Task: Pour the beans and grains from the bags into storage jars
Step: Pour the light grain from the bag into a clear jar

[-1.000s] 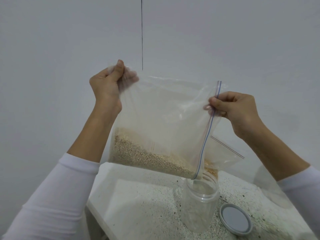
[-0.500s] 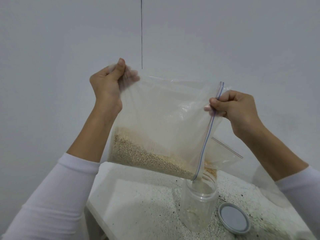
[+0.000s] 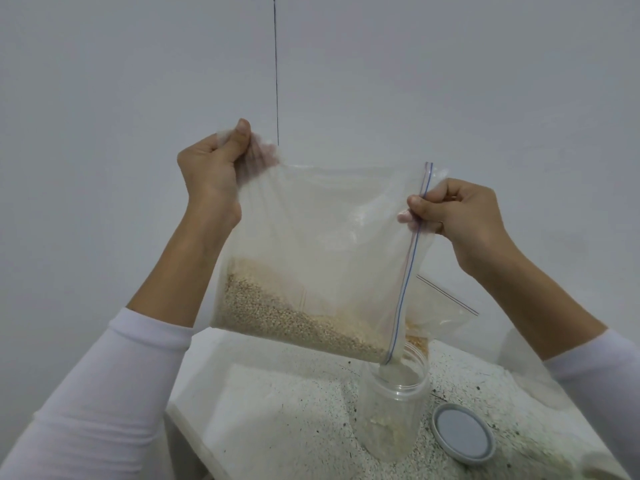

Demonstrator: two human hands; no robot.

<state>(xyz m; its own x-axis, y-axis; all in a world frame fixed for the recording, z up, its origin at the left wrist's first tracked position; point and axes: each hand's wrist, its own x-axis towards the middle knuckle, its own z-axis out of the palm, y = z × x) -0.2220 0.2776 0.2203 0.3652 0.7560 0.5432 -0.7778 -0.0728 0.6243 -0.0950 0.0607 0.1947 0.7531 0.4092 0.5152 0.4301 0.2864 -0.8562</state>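
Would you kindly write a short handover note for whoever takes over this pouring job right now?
Left hand pinches the bag's raised corner; right hand pinches its zip edge.
The bag is tilted, its low corner in the mouth of the open jar on the table.
Lid lies right of the jar.
Done: a few grains in the jar.
Left: most grains remain in the bag; a second bag waits behind.

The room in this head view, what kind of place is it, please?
Probably a plain home kitchen or pantry corner: a speckled stone counter against a bare white wall, with a clear storage jar and a zip bag of grain.
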